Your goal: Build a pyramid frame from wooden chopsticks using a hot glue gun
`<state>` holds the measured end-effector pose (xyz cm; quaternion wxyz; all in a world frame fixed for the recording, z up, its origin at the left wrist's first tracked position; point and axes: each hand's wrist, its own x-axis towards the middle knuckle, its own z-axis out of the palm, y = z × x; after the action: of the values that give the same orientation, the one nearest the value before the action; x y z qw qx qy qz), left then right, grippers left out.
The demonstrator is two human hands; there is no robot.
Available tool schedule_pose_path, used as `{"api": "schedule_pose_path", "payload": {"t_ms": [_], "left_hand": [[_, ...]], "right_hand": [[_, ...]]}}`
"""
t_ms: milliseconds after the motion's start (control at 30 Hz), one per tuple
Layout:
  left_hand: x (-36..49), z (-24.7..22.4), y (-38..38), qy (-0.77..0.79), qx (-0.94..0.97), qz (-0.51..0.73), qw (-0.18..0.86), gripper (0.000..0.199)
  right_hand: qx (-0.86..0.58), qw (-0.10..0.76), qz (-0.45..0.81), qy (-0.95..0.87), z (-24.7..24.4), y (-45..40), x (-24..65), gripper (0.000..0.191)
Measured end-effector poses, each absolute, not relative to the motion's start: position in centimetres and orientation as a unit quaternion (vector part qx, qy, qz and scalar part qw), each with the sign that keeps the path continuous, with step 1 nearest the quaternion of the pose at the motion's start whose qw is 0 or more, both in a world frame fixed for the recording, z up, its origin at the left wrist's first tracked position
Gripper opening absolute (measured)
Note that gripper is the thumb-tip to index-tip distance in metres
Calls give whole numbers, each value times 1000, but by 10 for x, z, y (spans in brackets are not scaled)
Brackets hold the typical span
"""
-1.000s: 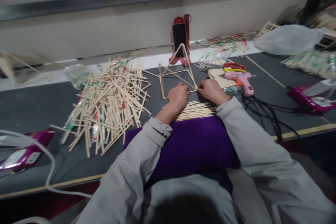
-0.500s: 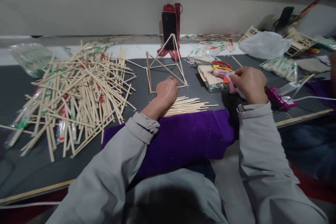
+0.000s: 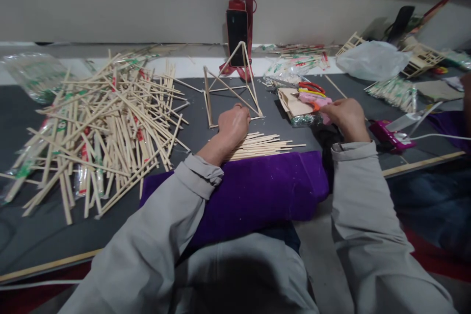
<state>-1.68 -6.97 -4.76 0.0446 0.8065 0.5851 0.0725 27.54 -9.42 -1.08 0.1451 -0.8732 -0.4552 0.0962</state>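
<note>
A pyramid-like frame of joined wooden sticks [image 3: 250, 94] stands on the dark table. My left hand [image 3: 234, 124] is closed at its near base edge, fingers pinched on the frame there; the fingertips are partly hidden. To the right, my right hand [image 3: 346, 117] grips the handle of a pink glue gun [image 3: 305, 99], whose nozzle points left above a folded piece of cardboard [image 3: 287, 103]. Red- and yellow-handled tools [image 3: 312, 89] lie just behind the gun. Loose wooden sticks [image 3: 267, 145] lie side by side just in front of my left hand.
A big heap of chopsticks [image 3: 121, 122], some in wrappers, covers the left side. A phone [image 3: 237, 34] leans on a red bottle [image 3: 236, 4] behind the frame. Purple cloth [image 3: 250, 191] hangs over the near edge. A magenta device [image 3: 390, 136] with a white cable lies right.
The view has shifted slightly. My right hand and the glue gun have moved a little, with the gun closer to the cardboard. My left hand stays at the frame.
</note>
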Motion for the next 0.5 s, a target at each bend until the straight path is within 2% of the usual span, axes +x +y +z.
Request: {"api": "schedule_pose_path", "payload": {"t_ms": [267,433,500], "left_hand": [[-16,-47,-71,585,808,66,27,32],[-15,-43,-73,592,804,49,32,33],[-15,-43,-73,593,803,50,41,34]], "right_hand": [[-867,163,45,-470,-13,-94,276,20],[-852,232,46,-468,-26,-91,286,26],[-837,237,42,-492,-29,-91,290,34]]}}
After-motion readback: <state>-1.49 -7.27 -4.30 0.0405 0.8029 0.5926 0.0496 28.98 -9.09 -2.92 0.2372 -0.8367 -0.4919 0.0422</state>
